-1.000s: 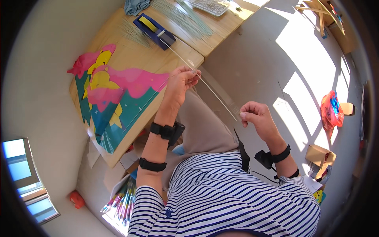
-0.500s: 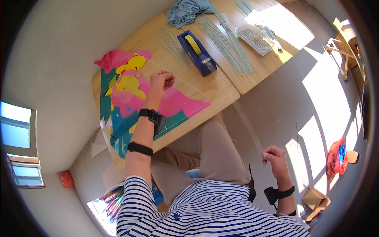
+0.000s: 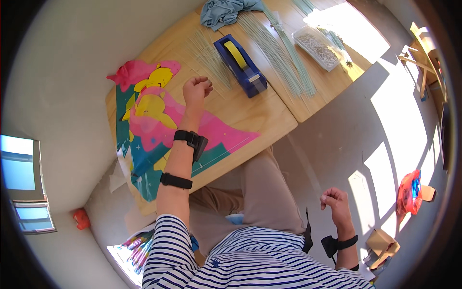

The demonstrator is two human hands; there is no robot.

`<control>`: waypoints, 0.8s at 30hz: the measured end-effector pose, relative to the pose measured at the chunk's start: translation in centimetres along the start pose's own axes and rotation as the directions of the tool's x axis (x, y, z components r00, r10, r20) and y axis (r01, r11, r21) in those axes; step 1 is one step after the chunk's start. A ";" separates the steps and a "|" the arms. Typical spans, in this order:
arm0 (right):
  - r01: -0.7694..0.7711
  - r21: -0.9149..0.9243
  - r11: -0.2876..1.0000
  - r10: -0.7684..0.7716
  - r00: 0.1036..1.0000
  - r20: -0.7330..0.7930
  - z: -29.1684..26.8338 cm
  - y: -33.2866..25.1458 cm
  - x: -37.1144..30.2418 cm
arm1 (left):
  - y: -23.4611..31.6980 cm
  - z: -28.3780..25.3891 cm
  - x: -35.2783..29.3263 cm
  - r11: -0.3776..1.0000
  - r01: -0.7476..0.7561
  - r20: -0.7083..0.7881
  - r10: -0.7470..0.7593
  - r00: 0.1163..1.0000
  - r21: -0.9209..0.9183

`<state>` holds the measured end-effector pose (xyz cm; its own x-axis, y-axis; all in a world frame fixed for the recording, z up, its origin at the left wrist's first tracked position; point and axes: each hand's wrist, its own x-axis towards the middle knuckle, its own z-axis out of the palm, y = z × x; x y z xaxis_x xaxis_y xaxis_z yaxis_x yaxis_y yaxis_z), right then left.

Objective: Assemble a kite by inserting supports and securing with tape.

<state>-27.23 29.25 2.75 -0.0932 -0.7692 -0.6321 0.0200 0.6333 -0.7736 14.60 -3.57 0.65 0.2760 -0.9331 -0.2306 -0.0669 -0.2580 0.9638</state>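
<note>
My left hand [image 3: 197, 89] hovers over the table, fingers curled closed; whether a thin stick is still in them I cannot make out. Beneath that forearm spreads a thin pink, yellow and teal printed sheet [image 3: 231, 131], roughly triangular like a kite sail, with cartoon-like yellow shapes and a pale line along its near edge. A blue tape dispenser [image 3: 249, 83] with a yellow roll stands right of the hand. Thin pale sticks [image 3: 208, 54] lie beyond it. Low at the right, my right hand [image 3: 337, 202] is held beside my leg, its fingers curled with nothing visible in them.
Bundles of greenish sticks [image 3: 274, 55] lie on the wooden table [image 3: 274, 118] past the dispenser. Near them stand a clear tub [image 3: 315, 47] of small white pieces and a crumpled blue-grey cloth [image 3: 224, 13]. A red bag [image 3: 408, 195] and cardboard box [image 3: 383, 244] sit right on the floor.
The long thin stick that crossed the sheet at my left hand no longer shows there. That hand has shifted slightly away from me; my right hand has dropped a little.
</note>
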 end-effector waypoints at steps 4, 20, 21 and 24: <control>0.011 0.000 1.000 -0.011 1.000 0.004 0.1 0.4 0.2 | 0.6 5.3 -6.2 0.961 0.092 0.096 -0.069 0.993 -0.260; 0.090 0.041 0.995 -0.093 0.994 0.063 -0.4 1.0 0.4 | 1.2 13.3 -8.4 0.559 0.302 0.058 -0.411 0.910 -0.772; 0.092 0.042 0.995 -0.095 0.993 0.063 -0.4 1.0 0.5 | 1.1 13.4 -8.3 0.555 0.298 0.049 -0.418 0.907 -0.776; 0.099 0.043 0.994 -0.102 0.993 0.063 -0.4 1.1 0.5 | 0.9 13.7 -8.3 0.546 0.276 0.027 -0.419 0.908 -0.791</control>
<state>-27.63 29.57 1.56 -0.0316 -0.8335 -0.5516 0.0529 0.5497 -0.8337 -0.94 0.51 1.62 0.2524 -0.7457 -0.6166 0.7984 -0.1995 0.5681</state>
